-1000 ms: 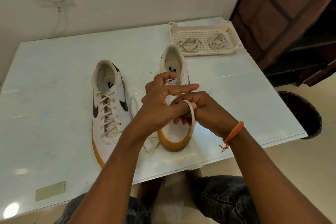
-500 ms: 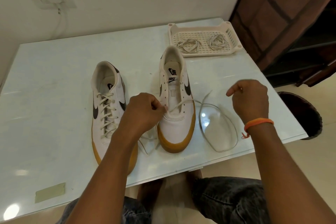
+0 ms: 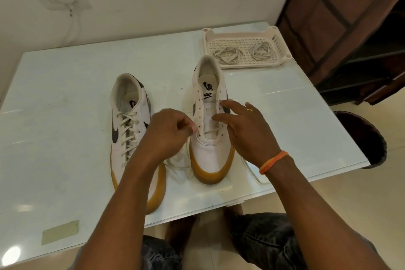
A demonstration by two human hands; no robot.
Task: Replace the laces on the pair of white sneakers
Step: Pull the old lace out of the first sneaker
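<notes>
The job looks well short of half done. The left sneaker (image 3: 133,138), at centre left of the frame, is laced through all its visible eyelets, whether with an old or a new lace I cannot tell; the right sneaker (image 3: 210,125), at centre, has only 1 run of lace (image 3: 211,132) across its lowest eyelets, the rest standing empty. 2 coiled laces (image 3: 226,55) lie in the white plastic tray (image 3: 282,37) at upper right of the frame, well apart from both hands. The left hand (image 3: 168,131) has its grip pinching the lace at the lowest eyelet on the sneaker's left side, fingers curled tight. The right hand (image 3: 245,125) has its grip released, fingers extended and resting along the eyelet row on the sneaker's right side, holding nothing I can see. Loose lace tails lie on the surface (image 3: 65,85): 1 bunch between the 2 toes, another looping near the right wrist by the lower edge.
</notes>
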